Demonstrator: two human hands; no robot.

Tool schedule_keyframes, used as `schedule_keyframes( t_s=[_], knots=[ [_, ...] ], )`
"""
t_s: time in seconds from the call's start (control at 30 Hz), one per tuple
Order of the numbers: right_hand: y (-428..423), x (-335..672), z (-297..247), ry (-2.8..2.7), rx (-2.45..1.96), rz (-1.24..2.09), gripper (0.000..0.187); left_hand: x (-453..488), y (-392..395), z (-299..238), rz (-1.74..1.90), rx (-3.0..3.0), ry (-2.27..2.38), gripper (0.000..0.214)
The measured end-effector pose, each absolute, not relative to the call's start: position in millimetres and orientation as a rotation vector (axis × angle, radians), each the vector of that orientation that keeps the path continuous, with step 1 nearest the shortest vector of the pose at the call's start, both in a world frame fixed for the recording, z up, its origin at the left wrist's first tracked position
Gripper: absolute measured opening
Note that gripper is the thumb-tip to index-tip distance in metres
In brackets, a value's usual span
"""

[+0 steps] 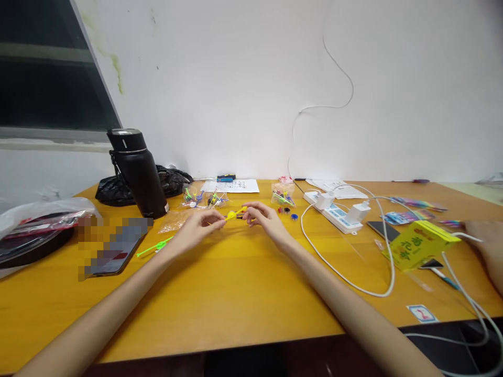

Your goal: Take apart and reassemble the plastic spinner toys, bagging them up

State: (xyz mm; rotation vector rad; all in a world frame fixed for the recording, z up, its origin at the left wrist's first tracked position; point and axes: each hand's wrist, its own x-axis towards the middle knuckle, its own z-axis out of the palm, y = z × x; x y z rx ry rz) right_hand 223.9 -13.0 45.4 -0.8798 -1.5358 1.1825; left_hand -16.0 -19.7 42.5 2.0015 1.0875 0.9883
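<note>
two hands meet over the middle of the orange wooden tabletop, and both have hold of one small yellow plastic piece. your left hand pinches the rounded left end between thumb and forefinger, with the other fingers curled in. your right hand closes its fingertips on the right end.

position of the piece:
- it lies directly between the two hands.
- its long axis runs left to right and rises slightly toward the right hand.
- it appears to be held just above the tabletop, not resting on it.
- neither hand is nearer; each touches one end.

count of the things around your hands:
- one thin green plastic stick lies flat just beside your left forearm, long axis from lower left to upper right. the left hand is the nearer one.
- at least three clear plastic bags of mixed coloured parts lie beyond the hands.
- a few small round blue and dark parts lie near the right hand; they are too small to count exactly.
- one black insulated bottle stands upright, well to the left.
- one white power strip carries two white chargers.
- one yellow printed carton lies at the right.
- one other person's hand rests at the right edge, well apart from yours.
</note>
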Motion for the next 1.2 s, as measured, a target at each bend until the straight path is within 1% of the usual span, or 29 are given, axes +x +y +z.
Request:
schedule_keyframes(
  t_s=[0.1,0.23,0.33,0.43,0.67,0.87,1.03,1.13,1.2],
  knots=[
    [-14.2,223.8,46.6,-1.558,-0.883,1.168,0.034,-46.9,-24.4,55.5,0.962,2.05,1.237,0.037],
    [-15.3,223.1,45.8,-1.599,-0.873,1.17,0.032,-108.5,-41.4,71.0,0.848,2.118,1.535,0.045],
    [-15.8,222.3,43.6,-1.622,-0.866,1.176,0.03,-152.7,-55.6,76.4,0.683,2.119,1.852,0.047],
    [-15.3,221.3,39.9,-1.652,-0.868,1.186,0.029,-177.8,-65.0,72.0,0.544,2.086,2.012,0.046],
    [-12.1,221.7,33.1,-1.707,-0.912,1.151,0.03,-178.6,-66.4,51.2,0.466,2.064,1.917,0.043],
    [-10.0,224.8,32.9,-1.714,-0.906,1.124,0.03,-176.6,-65.6,48.8,0.464,2.114,1.853,0.044],
    [-3.5,228.9,27.3,-1.743,-0.95,1.063,0.03,-178.2,-64.4,48.6,0.41,2.121,1.926,0.045],
    [4.7,239.3,21.7,-1.783,-1.072,0.885,0.027,-177.9,-62.0,49.0,0.389,2.163,1.986,0.044],
    [10.4,250.8,19.3,-1.836,-1.246,0.607,0.024,-176.2,-60.7,50.2,0.401,2.178,2.018,0.044]
  ],
)
